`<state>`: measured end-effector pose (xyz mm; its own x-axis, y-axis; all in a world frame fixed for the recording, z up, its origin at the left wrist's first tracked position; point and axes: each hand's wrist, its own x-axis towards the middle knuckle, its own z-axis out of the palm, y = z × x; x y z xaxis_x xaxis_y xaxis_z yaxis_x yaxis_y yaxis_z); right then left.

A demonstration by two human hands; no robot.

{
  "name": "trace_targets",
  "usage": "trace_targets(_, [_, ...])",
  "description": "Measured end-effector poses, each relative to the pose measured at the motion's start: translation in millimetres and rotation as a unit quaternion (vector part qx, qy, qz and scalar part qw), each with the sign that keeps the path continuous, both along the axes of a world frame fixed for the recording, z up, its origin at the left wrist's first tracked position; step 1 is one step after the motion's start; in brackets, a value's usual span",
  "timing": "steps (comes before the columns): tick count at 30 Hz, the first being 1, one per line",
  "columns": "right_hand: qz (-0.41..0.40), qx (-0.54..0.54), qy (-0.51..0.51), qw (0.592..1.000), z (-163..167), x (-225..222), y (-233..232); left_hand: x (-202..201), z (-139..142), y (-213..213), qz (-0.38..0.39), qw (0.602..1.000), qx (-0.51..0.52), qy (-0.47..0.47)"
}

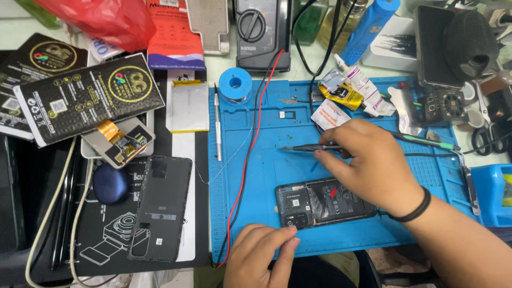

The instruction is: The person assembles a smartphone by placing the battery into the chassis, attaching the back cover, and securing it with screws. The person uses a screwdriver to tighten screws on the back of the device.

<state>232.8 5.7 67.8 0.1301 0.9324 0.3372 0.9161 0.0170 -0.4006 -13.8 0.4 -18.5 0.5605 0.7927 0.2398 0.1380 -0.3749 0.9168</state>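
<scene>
At a crowded repair bench, we saw an opened phone (324,202) lying back-up on a blue work mat (266,176), near its front edge. The left hand (260,254), fingers curled, pressed its fingertips against the phone's lower left corner. The right hand (370,162), wearing a black wristband (413,209), pinched a pair of tweezers (304,148) just above the phone. A detached back cover (160,207) lay left of the mat, a solder spool (235,84) at its top edge.

Matt blue rubbery mat (266,176), thin metal tweezers (301,148), glossy opened phone (320,205).
</scene>
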Motion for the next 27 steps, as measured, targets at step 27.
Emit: trace_targets(27, [-0.032,-0.125,0.399,0.908,-38.9,17.4,-106.9,-3.6,16.2,36.8,-0.098,0.961,-0.104,-0.237])
